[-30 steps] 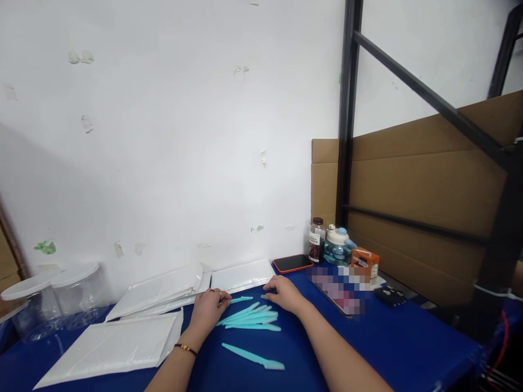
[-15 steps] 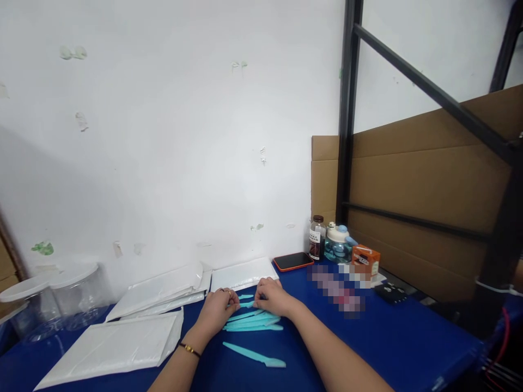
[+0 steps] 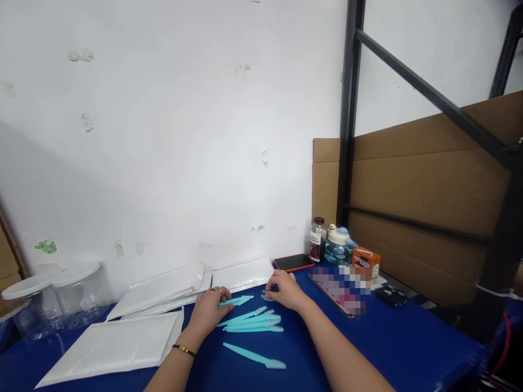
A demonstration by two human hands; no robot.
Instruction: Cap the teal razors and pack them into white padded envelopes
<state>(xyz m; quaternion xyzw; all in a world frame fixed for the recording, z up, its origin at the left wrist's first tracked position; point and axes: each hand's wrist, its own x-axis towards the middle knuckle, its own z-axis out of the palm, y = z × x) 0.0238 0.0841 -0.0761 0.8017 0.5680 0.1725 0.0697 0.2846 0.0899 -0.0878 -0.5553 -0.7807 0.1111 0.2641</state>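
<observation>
My left hand (image 3: 209, 311) is closed on a teal eyebrow razor (image 3: 242, 300), whose narrow body sticks out to the right past the fingertips; it may be more than one. To its right, my right hand (image 3: 285, 291) pinches a small translucent piece (image 3: 265, 296), apparently a blade cover, at the tabletop. Several more teal razors (image 3: 257, 322) lie in a loose fan just in front of both hands. Closer to me, one single razor (image 3: 254, 355) rests apart, its wider end to the right.
White padded mailers (image 3: 114, 348) lie at left, with another mailer (image 3: 243, 275) by the wall. Clear lidded jars (image 3: 81, 299) stand far left. A phone (image 3: 293, 263), a dark bottle (image 3: 317, 239), a blue water bottle (image 3: 339, 247) and an orange box (image 3: 366, 265) stand at right.
My hands have drawn apart: the right has shifted right with the translucent piece, the left slightly left with the teal razor. The single razor near me stays put.
</observation>
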